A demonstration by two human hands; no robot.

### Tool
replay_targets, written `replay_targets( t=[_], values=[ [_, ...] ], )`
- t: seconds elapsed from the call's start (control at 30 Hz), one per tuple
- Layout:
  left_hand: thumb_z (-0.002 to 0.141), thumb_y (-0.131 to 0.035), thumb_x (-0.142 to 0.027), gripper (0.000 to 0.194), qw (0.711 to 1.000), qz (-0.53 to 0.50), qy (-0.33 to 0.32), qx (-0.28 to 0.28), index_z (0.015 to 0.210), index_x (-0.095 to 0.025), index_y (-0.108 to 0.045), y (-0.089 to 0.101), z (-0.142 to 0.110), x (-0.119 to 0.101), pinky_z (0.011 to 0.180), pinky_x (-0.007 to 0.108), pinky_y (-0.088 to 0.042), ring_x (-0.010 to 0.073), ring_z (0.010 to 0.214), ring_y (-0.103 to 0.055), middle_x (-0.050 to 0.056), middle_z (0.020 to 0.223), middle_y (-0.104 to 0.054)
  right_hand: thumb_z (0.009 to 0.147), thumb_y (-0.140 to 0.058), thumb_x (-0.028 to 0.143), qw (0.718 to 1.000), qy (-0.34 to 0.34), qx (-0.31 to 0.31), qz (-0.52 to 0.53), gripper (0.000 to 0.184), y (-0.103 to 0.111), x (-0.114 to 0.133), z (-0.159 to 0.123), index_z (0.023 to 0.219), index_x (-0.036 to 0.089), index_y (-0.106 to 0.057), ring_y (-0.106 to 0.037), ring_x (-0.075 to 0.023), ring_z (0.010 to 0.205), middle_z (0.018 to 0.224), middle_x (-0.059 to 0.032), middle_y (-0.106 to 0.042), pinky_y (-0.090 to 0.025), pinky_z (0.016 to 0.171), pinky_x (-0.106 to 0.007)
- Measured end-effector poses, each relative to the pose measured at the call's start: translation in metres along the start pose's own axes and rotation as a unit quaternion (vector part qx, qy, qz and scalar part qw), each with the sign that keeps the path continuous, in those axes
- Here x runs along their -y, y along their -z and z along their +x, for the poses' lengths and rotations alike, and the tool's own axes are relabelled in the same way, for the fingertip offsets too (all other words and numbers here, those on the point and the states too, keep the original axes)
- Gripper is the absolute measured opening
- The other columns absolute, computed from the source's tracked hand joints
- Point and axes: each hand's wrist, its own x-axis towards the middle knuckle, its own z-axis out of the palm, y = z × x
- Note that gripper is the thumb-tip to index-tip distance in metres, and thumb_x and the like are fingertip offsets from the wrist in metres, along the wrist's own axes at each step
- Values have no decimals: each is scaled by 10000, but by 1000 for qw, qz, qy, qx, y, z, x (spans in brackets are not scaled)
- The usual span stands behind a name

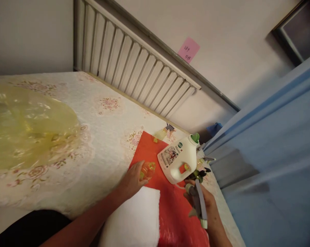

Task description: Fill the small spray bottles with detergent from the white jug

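Note:
My left hand (131, 181) reaches over the red plastic sheet (170, 206) and closes its fingers on a small clear orange-tinted bottle (147, 170). My right hand (207, 206) grips a grey and green spray trigger head (198, 202) near the sheet's right edge. A white detergent jug (178, 158) with a green cap lies on its side on the sheet, between and beyond the two hands. A small yellow cap (155, 140) sits farther back on the sheet.
A floral bedspread (98, 137) covers the surface. A yellowish translucent plastic bag (26, 127) lies at the left. A white folded cloth (136, 219) sits near me. A white radiator (134, 65), a pink note (188, 49) and a blue curtain (273, 154) lie behind and right.

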Motion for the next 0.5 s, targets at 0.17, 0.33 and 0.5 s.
replay_targets(
  t=[0.17, 0.33, 0.5],
  values=[
    [750, -698, -222, 652, 1000, -4, 2, 2, 1349, -172, -447, 0, 0, 0, 1075, 483, -445, 295, 1256, -552, 154, 1322, -592, 538, -880, 451, 998, -51, -11, 25, 427, 9, -23, -22, 892, 238, -771, -702, -265, 715, 842, -76, -730, -622, 577, -355],
    [745, -698, -231, 652, 1000, -11, 19, 6, 1347, -203, -449, 2, 0, -3, 1075, 493, -444, 293, 1254, -554, 139, 1329, -590, 626, -831, 416, 991, -67, -60, 104, 342, 10, -21, -13, 882, 208, -742, -685, -230, 645, 814, -74, -719, -584, 506, -327],
    [743, -700, -218, 641, 1000, -8, 16, 9, 1336, -196, -459, 4, 0, -4, 1076, 495, -441, 298, 1255, -554, 139, 1321, -598, 689, -762, 301, 983, 134, -52, 113, 326, -19, 0, 11, 986, 216, -658, -551, -126, 492, 817, -23, -673, -484, 480, -301]
  ],
)
